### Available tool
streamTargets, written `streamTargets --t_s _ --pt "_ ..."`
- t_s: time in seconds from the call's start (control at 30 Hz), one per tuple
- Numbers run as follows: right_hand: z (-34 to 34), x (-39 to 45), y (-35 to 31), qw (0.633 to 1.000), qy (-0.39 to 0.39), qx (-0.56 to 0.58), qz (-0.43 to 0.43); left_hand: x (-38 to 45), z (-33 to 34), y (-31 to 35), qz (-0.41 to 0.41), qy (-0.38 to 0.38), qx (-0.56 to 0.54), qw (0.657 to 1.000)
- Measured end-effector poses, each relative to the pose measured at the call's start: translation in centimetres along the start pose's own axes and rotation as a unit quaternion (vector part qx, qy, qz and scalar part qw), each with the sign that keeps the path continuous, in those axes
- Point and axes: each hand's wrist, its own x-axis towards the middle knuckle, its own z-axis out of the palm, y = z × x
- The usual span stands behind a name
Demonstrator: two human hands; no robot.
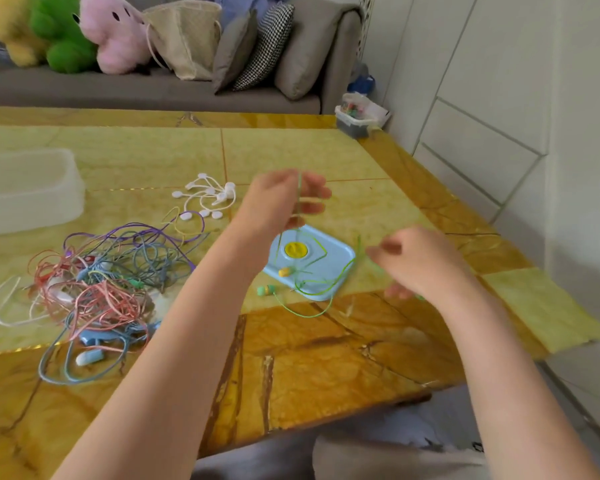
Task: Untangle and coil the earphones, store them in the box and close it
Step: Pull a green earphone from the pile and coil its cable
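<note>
My left hand (284,199) is raised above the table and holds the green earphone cable (312,282) wound over its fingers. My right hand (420,261) pinches the same cable further along, to the right of the blue lid (336,258) with a yellow disc. Loops of the green cable hang down over the lid, and its green and yellow earbuds (266,290) lie at the lid's near left edge. A clear plastic box (28,192) stands at the far left of the table.
A tangled heap of red, grey, purple and blue earphones (101,282) lies at the left. White cable ties (208,199) sit behind it. The table's right edge runs close to my right hand. A sofa with cushions and plush toys stands beyond.
</note>
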Motion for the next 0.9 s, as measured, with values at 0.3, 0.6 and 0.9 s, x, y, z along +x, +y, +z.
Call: streamTargets --t_s 0.3,0.6,0.9 --pt "1.8 -0.5 -5.5 0.913 -0.134 0.369 -0.114 -0.8 -2.1 -2.1 0.187 -0.034 0.245 0.951" --pt "4.2 0.8 -6.8 0.939 -0.029 0.285 -0.190 -2.3 -5.4 0.4 0.020 -0.154 -0.086 0.984" --pt "4.1 0.4 -8.5 0.922 0.003 0.347 -0.173 -2.6 -5.8 -0.4 0.083 -0.135 0.073 0.985"
